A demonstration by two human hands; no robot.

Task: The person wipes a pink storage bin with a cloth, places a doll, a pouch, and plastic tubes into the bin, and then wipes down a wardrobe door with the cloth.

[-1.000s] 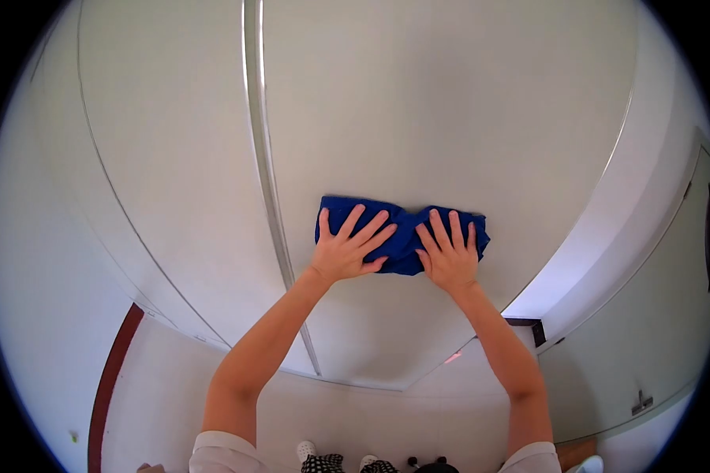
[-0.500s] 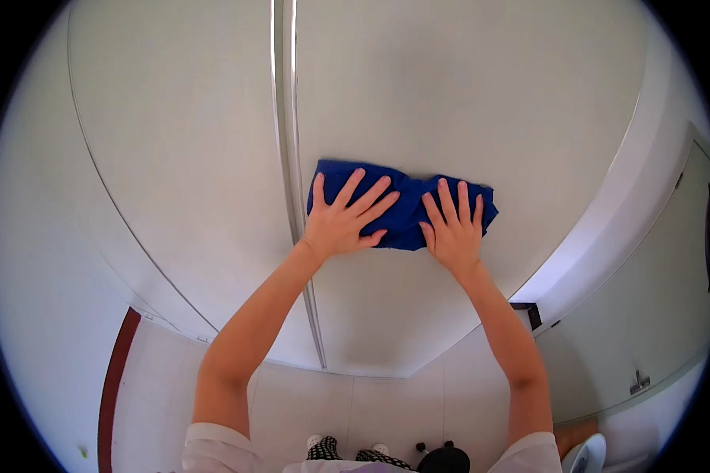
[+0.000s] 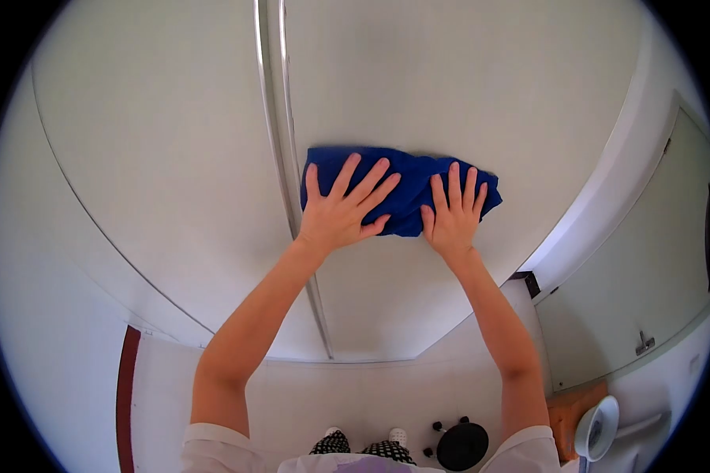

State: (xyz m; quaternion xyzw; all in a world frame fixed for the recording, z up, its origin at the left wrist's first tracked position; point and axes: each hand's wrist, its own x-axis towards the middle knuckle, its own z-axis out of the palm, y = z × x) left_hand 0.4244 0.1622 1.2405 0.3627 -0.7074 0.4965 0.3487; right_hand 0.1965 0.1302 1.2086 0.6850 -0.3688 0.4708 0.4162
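A blue cloth (image 3: 414, 193) lies spread against the pale cabinet door (image 3: 465, 94), just right of the metal edge strips (image 3: 280, 134). My left hand (image 3: 338, 206) presses flat on the cloth's left part, its fingers spread. On the right part, my right hand (image 3: 452, 217) also rests flat with fingers apart. Neither hand is wrapped around the cloth. Both arms reach up and forward from white sleeves.
A round black stool (image 3: 461, 446) on casters stands on the tiled floor near my feet. At the lower right are a white basin (image 3: 597, 430) and an orange-brown wooden piece (image 3: 564, 410). A pale door with a metal latch (image 3: 644, 343) is at the right.
Both hands and the cloth appear slightly higher in view, still flat on the door. The view has shifted, so more of the stool and basin shows.
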